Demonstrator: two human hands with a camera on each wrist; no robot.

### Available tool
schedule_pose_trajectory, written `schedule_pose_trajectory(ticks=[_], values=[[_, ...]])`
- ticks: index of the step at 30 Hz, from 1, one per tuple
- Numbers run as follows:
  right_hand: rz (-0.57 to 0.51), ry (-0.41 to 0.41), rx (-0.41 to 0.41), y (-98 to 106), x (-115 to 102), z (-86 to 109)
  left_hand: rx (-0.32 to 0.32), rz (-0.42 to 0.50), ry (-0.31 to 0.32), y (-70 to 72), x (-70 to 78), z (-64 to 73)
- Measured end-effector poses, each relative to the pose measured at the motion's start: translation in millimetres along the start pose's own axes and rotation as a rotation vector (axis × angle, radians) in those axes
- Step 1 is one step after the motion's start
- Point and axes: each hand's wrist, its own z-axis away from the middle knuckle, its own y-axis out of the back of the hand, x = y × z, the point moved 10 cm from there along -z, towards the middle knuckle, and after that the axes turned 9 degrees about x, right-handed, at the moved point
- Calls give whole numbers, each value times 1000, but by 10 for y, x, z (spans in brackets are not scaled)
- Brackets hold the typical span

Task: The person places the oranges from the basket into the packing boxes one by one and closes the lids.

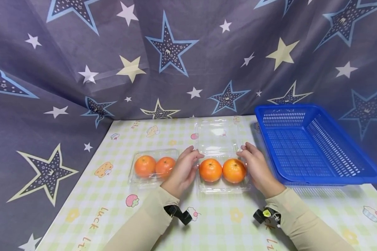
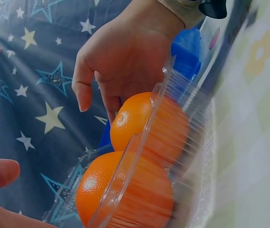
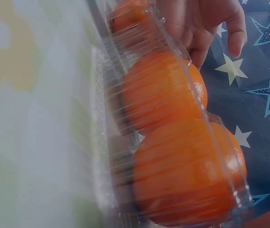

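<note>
A clear plastic clamshell box (image 1: pixel 223 190) lies on the table with its lid (image 1: pixel 218 137) folded back. Two oranges, a left one (image 1: pixel 210 170) and a right one (image 1: pixel 234 170), sit side by side in its base. At the box's left side is my left hand (image 1: pixel 183 171), fingertips near the hinge corner. Opposite it, my right hand (image 1: pixel 258 168) flanks the right side, its fingertips by the lid's corner. The fingers of both look relaxed, thumbs apart; whether they touch the plastic, I cannot tell. The wrist views show both oranges (image 2: pixel 125 190) (image 3: pixel 187 171) through the ribbed wall.
Left of my left hand, a second clear box (image 1: pixel 141 181) holds two oranges (image 1: pixel 145 166) under its closed-looking lid. A blue plastic basket (image 1: pixel 326 179) stands on the right. The table bears a checked cloth (image 1: pixel 163 223); a starry curtain (image 1: pixel 176 94) hangs behind.
</note>
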Motion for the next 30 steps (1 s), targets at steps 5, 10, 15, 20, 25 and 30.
schedule_pose_trajectory(ticks=[5, 10, 15, 20, 25, 30], values=[[-20, 2, -1, 9, 22, 4, -7, 84, -27, -27, 5, -3], [-44, 5, -5, 0, 53, -3, -12, 135, -51, -45, 11, 4], [-56, 17, -7, -5, 63, -14, -14, 172, -50, -48, 2, -5], [-63, 26, -14, -17, 58, -3, -25, 191, -68, -63, 10, -25], [-89, 41, -13, -17, 47, 19, -27, 211, -82, -68, 15, -50], [-100, 37, -4, -4, 57, 26, -10, 212, -82, -66, 10, -71]])
